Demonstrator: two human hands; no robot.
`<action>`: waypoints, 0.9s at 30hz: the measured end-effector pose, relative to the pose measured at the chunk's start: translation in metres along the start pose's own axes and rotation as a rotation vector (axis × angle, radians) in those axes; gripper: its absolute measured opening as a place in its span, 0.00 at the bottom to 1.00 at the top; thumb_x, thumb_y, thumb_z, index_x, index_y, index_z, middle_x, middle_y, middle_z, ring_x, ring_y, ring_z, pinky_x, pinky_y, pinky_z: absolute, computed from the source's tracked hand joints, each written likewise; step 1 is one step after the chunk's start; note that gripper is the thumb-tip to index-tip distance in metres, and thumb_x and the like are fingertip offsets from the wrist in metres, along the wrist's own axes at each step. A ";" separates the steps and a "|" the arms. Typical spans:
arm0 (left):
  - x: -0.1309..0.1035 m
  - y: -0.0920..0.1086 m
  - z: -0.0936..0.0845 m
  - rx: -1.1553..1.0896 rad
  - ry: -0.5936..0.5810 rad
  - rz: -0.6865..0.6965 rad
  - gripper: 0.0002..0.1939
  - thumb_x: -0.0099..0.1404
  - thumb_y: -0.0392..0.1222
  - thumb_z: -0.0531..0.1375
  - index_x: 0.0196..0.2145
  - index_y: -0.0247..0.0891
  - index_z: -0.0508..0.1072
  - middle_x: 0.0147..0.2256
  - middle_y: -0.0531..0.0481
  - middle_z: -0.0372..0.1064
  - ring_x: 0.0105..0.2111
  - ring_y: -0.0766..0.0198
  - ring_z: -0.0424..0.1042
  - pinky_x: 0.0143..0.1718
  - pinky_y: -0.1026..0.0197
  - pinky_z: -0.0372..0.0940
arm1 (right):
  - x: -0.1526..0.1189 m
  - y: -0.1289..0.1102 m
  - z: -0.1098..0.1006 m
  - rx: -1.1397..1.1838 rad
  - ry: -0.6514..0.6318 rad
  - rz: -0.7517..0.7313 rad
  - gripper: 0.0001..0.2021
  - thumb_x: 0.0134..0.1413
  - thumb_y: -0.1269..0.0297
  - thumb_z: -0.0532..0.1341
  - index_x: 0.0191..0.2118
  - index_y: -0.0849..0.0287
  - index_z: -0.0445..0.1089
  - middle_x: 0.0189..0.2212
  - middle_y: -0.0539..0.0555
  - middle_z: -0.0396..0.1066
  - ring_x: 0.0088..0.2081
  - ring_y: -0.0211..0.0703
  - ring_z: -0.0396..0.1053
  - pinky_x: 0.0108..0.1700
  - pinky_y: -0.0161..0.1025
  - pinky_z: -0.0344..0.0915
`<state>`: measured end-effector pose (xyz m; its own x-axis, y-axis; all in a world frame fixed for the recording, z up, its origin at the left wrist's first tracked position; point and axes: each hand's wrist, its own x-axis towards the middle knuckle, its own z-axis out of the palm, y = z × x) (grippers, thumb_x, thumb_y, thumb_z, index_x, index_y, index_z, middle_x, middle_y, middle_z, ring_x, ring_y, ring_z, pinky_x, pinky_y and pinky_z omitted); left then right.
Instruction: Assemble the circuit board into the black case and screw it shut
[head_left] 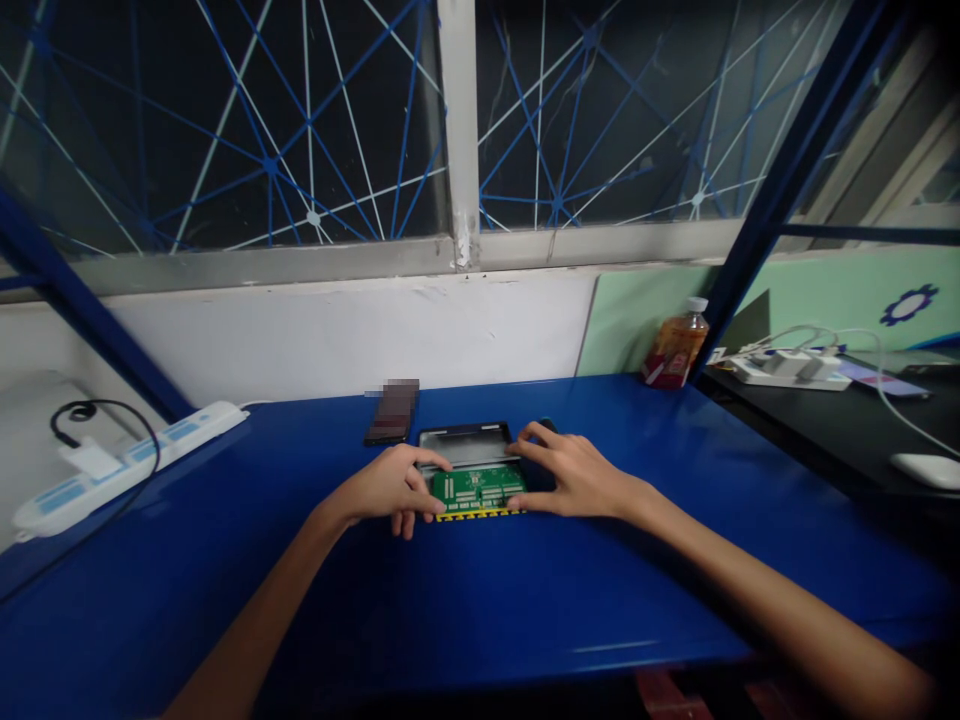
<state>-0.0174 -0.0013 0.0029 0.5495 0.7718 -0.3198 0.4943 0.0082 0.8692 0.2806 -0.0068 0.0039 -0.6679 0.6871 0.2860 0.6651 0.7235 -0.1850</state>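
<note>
A green circuit board (480,484) with a yellow strip along its near edge lies between my two hands on the blue table. My left hand (394,485) grips its left side between thumb and index finger, the other fingers curled below. At the right side, my right hand (574,472) has its thumb at the board's near corner and its fingers near the far corner. Just behind the board is a dark-rimmed grey tray or case (465,443); the board's far edge meets or overlaps its near part.
A phone-like dark object (394,412) lies behind on the blue table (480,610). At the left is a white power strip (135,470). A bottle (677,345) stands at the back right, beside a blue post. Further right, chargers and cables lie on a black surface.
</note>
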 end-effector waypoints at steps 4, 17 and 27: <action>-0.001 0.000 -0.001 0.059 0.026 0.024 0.35 0.54 0.46 0.66 0.57 0.35 0.64 0.26 0.45 0.77 0.16 0.61 0.73 0.12 0.67 0.63 | 0.002 0.018 -0.002 -0.024 0.138 0.176 0.22 0.60 0.46 0.51 0.49 0.57 0.68 0.43 0.58 0.69 0.32 0.43 0.69 0.33 0.40 0.60; 0.002 -0.001 0.002 0.132 0.038 0.011 0.36 0.54 0.48 0.66 0.59 0.37 0.63 0.25 0.45 0.76 0.16 0.60 0.73 0.12 0.66 0.61 | 0.004 0.073 0.021 -0.174 0.030 0.603 0.25 0.53 0.43 0.56 0.46 0.59 0.68 0.31 0.61 0.74 0.32 0.54 0.71 0.26 0.38 0.53; 0.000 0.006 0.004 0.130 0.092 0.003 0.34 0.55 0.52 0.65 0.56 0.36 0.65 0.24 0.47 0.76 0.14 0.62 0.71 0.12 0.67 0.60 | 0.007 0.076 0.002 0.186 0.367 0.556 0.22 0.55 0.47 0.56 0.43 0.61 0.71 0.28 0.56 0.73 0.28 0.45 0.68 0.30 0.39 0.61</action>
<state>-0.0117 -0.0035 0.0061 0.4904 0.8266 -0.2760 0.5788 -0.0722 0.8123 0.3260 0.0536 -0.0098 -0.0661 0.9159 0.3959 0.7856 0.2923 -0.5453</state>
